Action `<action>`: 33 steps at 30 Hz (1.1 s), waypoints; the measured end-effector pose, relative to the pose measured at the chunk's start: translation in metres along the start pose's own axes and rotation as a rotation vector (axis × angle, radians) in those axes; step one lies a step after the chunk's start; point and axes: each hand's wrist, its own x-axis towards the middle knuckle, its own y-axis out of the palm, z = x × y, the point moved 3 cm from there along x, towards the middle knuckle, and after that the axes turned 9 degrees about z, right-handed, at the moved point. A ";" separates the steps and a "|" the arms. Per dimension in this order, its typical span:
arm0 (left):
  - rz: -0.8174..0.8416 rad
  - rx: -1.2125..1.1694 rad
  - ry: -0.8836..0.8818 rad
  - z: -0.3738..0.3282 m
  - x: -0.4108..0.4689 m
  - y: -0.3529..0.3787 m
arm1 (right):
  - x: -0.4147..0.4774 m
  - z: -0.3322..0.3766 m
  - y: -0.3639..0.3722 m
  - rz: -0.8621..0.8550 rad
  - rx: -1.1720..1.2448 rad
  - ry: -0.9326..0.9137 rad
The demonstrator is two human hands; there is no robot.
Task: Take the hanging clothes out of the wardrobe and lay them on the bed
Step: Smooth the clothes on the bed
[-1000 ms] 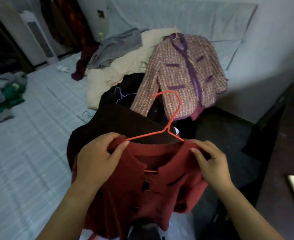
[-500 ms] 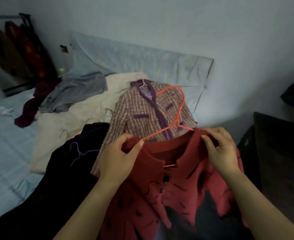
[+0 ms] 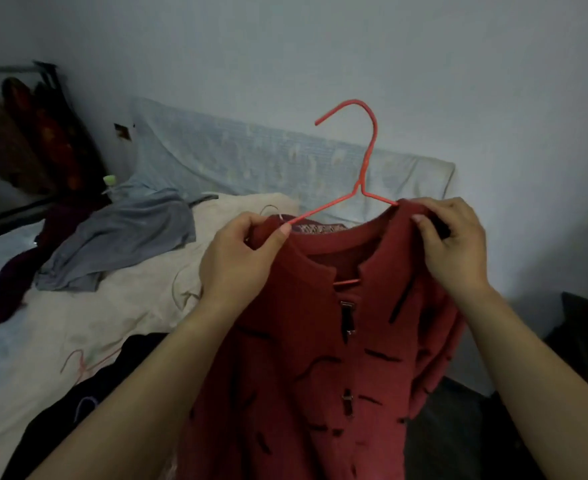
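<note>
While both hands, left hand and right hand, pinch the red cardigan's shoulders, its hem (cut off below) hides most of the tweed jacket behind.

The red cardigan is thick, matt knitted cloth with dark stitched marks; its hanger looks like smooth coated wire. The grey top is soft, thin cloth, the cream blanket matt and creased
</note>
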 end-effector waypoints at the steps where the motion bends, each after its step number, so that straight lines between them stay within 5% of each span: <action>1: -0.009 0.022 -0.014 0.009 0.024 0.008 | 0.020 -0.016 0.020 0.029 0.010 -0.015; 9: 0.068 0.274 -0.185 0.126 0.174 0.089 | 0.111 -0.163 0.225 0.423 0.094 -0.008; 16: 0.247 0.713 -0.366 0.226 0.170 0.120 | 0.109 -0.217 0.343 0.745 0.031 0.030; 22: 0.219 0.764 -0.371 0.236 0.150 0.111 | 0.087 -0.165 0.344 0.749 0.129 -0.053; 33: 0.074 0.721 -0.605 0.241 0.001 0.018 | -0.020 0.033 0.365 1.109 0.330 -0.373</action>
